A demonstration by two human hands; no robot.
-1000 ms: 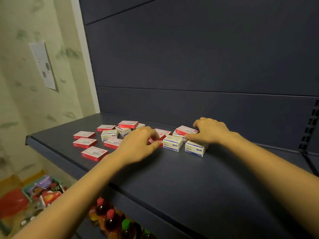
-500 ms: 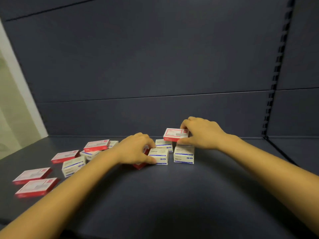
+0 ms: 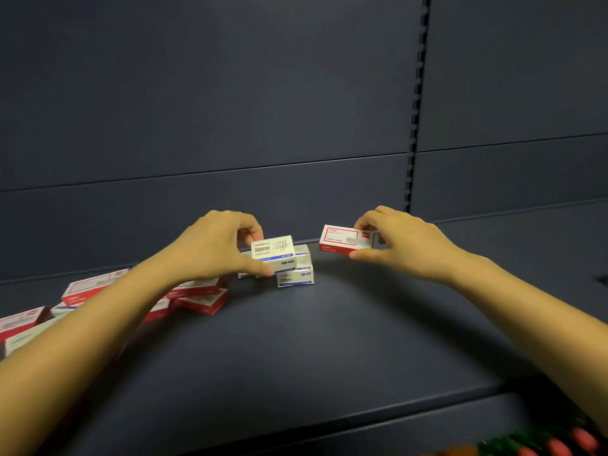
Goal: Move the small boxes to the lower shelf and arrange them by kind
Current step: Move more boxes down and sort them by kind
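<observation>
- While the left grip (image 3: 214, 245) is clamping a white-and-blue box (image 3: 273, 251) between thumb and curled fingers, it is holding that box just above the dark shelf (image 3: 329, 340).
- Directly under and just right of the left grip, a small cluster of white-and-blue boxes (image 3: 294, 278) is sitting on the shelf, touching one another.
- The right grip (image 3: 404, 245) is pinching a red-and-white box (image 3: 340, 238) by its right end, fingers on top and thumb beneath, holding it level.
- The 2 held boxes are hanging apart, with a gap between the grips.
- Below and left of the left grip, partly behind the forearm, flat red boxes (image 3: 200, 299) are lying close together, some overlapping.
- Beyond the right grip, a slotted upright (image 3: 416, 110) is running up the back panel (image 3: 230, 93).
</observation>
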